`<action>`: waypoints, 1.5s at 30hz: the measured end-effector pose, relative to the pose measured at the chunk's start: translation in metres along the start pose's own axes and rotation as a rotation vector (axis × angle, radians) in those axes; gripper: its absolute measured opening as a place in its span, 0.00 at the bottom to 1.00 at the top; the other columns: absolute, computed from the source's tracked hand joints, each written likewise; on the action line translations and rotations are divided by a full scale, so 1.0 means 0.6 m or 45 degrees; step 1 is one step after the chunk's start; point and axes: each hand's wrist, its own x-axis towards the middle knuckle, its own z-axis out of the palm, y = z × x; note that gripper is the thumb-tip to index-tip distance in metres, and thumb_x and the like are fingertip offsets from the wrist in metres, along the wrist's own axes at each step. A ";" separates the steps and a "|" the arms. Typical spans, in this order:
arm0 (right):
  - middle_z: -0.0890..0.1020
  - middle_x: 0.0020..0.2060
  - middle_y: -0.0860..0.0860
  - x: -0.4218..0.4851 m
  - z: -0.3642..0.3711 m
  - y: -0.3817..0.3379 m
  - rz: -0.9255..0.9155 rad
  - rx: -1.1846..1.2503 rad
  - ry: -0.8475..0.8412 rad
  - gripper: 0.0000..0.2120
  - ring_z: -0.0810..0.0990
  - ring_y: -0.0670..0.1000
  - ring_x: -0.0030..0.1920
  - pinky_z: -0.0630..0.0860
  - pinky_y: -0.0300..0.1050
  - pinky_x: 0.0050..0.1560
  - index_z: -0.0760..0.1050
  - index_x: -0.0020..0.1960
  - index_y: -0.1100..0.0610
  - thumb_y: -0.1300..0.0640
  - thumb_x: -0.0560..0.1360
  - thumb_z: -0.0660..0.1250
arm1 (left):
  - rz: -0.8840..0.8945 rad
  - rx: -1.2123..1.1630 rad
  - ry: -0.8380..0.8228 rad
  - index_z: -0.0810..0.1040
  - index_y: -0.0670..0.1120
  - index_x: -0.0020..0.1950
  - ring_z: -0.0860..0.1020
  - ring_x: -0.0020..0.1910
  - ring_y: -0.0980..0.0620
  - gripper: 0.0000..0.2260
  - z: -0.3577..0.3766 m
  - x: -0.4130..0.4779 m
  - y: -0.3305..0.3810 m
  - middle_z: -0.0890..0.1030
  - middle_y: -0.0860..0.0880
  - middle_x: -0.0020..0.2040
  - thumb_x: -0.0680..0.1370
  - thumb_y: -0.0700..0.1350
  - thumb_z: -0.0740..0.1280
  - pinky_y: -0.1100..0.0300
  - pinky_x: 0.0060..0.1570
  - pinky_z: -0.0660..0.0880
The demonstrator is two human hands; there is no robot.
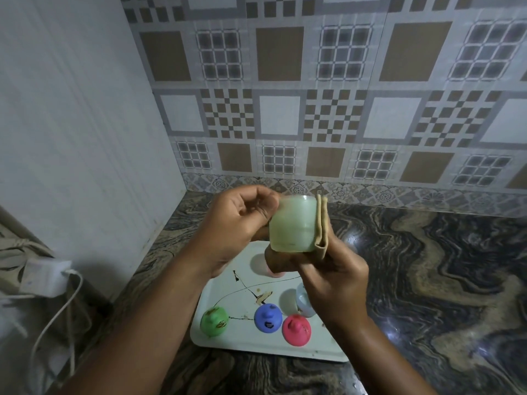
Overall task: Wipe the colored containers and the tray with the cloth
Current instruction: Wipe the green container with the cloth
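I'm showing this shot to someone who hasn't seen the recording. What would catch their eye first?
Probably the pale green container held up mid-frame between both hands, the left hand gripping its side and the right hand pressing a folded tan cloth against it. Next, the white tray below on the marbled counter, streaked with dark stains and carrying bright green, blue and pink lids.

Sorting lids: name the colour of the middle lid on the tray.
Blue lid, clearest in head view.
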 end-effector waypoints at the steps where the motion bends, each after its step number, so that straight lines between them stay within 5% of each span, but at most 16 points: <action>1: 0.84 0.37 0.52 -0.002 0.004 -0.003 -0.045 -0.118 0.008 0.21 0.81 0.45 0.36 0.76 0.34 0.40 0.80 0.55 0.74 0.61 0.69 0.78 | 0.029 0.035 -0.004 0.82 0.44 0.45 0.81 0.44 0.51 0.07 -0.001 0.001 0.001 0.84 0.44 0.45 0.75 0.47 0.68 0.53 0.45 0.82; 3: 0.86 0.47 0.61 -0.005 0.009 -0.006 -0.197 -0.312 0.039 0.23 0.83 0.44 0.44 0.74 0.26 0.49 0.78 0.58 0.75 0.60 0.71 0.78 | 0.183 0.323 0.009 0.82 0.49 0.43 0.80 0.41 0.55 0.04 0.001 -0.003 0.004 0.83 0.54 0.41 0.77 0.44 0.69 0.58 0.43 0.81; 6: 0.79 0.62 0.67 -0.006 0.009 -0.006 -0.332 -0.393 0.018 0.28 0.80 0.52 0.62 0.73 0.29 0.62 0.74 0.63 0.76 0.55 0.74 0.73 | 0.398 0.635 0.106 0.83 0.52 0.43 0.79 0.41 0.56 0.02 0.026 -0.021 0.006 0.81 0.53 0.43 0.76 0.47 0.72 0.69 0.34 0.75; 9: 0.80 0.61 0.65 -0.007 0.005 -0.008 -0.265 -0.341 0.028 0.29 0.84 0.54 0.57 0.76 0.30 0.58 0.73 0.64 0.75 0.53 0.75 0.73 | 0.351 0.459 0.133 0.84 0.51 0.51 0.82 0.46 0.57 0.08 0.034 -0.027 0.004 0.83 0.51 0.48 0.74 0.51 0.72 0.67 0.36 0.79; 13: 0.84 0.52 0.55 0.001 0.001 -0.014 -0.132 -0.208 0.043 0.31 0.78 0.34 0.44 0.72 0.23 0.46 0.72 0.66 0.75 0.57 0.71 0.75 | 0.103 0.187 0.042 0.83 0.45 0.56 0.84 0.54 0.51 0.11 0.006 -0.007 0.000 0.86 0.51 0.54 0.77 0.47 0.68 0.48 0.52 0.82; 16: 0.81 0.60 0.58 -0.004 0.005 -0.007 -0.248 -0.332 0.076 0.31 0.81 0.43 0.54 0.77 0.29 0.54 0.71 0.67 0.73 0.59 0.71 0.77 | 0.092 0.145 0.078 0.83 0.46 0.47 0.84 0.50 0.50 0.03 0.007 -0.002 -0.004 0.86 0.51 0.47 0.75 0.42 0.70 0.50 0.46 0.83; 19: 0.74 0.67 0.68 -0.015 0.011 -0.004 -0.393 -0.518 0.057 0.32 0.74 0.54 0.69 0.69 0.32 0.69 0.69 0.69 0.69 0.67 0.70 0.79 | 0.184 0.326 0.170 0.82 0.52 0.42 0.83 0.42 0.56 0.06 0.019 0.000 -0.005 0.85 0.55 0.39 0.76 0.42 0.72 0.53 0.43 0.82; 23: 0.69 0.71 0.70 -0.013 0.016 0.002 -0.409 -0.535 -0.048 0.31 0.68 0.50 0.73 0.66 0.28 0.68 0.68 0.73 0.65 0.69 0.73 0.75 | 0.202 0.485 0.262 0.82 0.52 0.42 0.81 0.40 0.60 0.05 0.026 0.003 -0.011 0.84 0.56 0.38 0.76 0.43 0.72 0.56 0.44 0.82; 26: 0.69 0.72 0.68 -0.003 0.011 0.007 -0.411 -0.417 -0.135 0.26 0.65 0.49 0.76 0.68 0.32 0.68 0.67 0.74 0.65 0.56 0.80 0.69 | 0.094 0.380 0.263 0.84 0.50 0.43 0.83 0.42 0.54 0.03 0.016 0.007 -0.018 0.85 0.53 0.39 0.77 0.44 0.72 0.49 0.46 0.83; 30: 0.70 0.72 0.67 0.006 0.006 0.016 -0.396 -0.314 -0.199 0.22 0.70 0.57 0.74 0.73 0.44 0.70 0.70 0.71 0.69 0.58 0.81 0.64 | -0.012 0.218 0.255 0.84 0.45 0.46 0.84 0.44 0.47 0.02 0.002 0.014 -0.030 0.85 0.46 0.42 0.77 0.42 0.72 0.51 0.42 0.84; 34: 0.72 0.70 0.65 -0.005 0.009 0.039 -0.405 -0.307 -0.165 0.21 0.73 0.57 0.72 0.72 0.41 0.69 0.71 0.69 0.71 0.56 0.83 0.61 | -0.006 0.191 0.249 0.85 0.44 0.47 0.84 0.43 0.53 0.03 -0.011 0.017 -0.045 0.86 0.47 0.43 0.76 0.41 0.72 0.59 0.40 0.82; 40: 0.78 0.67 0.56 -0.026 0.022 0.066 -0.155 -0.234 -0.190 0.23 0.77 0.47 0.68 0.72 0.35 0.67 0.73 0.70 0.66 0.51 0.83 0.59 | 0.146 0.498 0.255 0.84 0.54 0.44 0.83 0.42 0.58 0.02 -0.049 0.030 -0.073 0.86 0.58 0.42 0.73 0.47 0.75 0.62 0.45 0.81; 43: 0.83 0.56 0.36 -0.016 0.030 0.075 0.267 -0.114 -0.179 0.20 0.82 0.38 0.56 0.75 0.30 0.52 0.75 0.71 0.57 0.49 0.83 0.63 | 0.126 0.608 0.245 0.86 0.54 0.43 0.83 0.43 0.52 0.03 -0.065 0.049 -0.105 0.85 0.55 0.41 0.71 0.49 0.77 0.52 0.47 0.81; 45: 0.79 0.57 0.29 0.000 0.037 0.085 0.455 -0.049 -0.168 0.20 0.80 0.36 0.57 0.77 0.34 0.48 0.79 0.67 0.57 0.48 0.81 0.62 | 0.169 0.725 0.255 0.86 0.52 0.42 0.80 0.42 0.56 0.04 -0.076 0.063 -0.130 0.83 0.54 0.41 0.70 0.50 0.78 0.56 0.43 0.78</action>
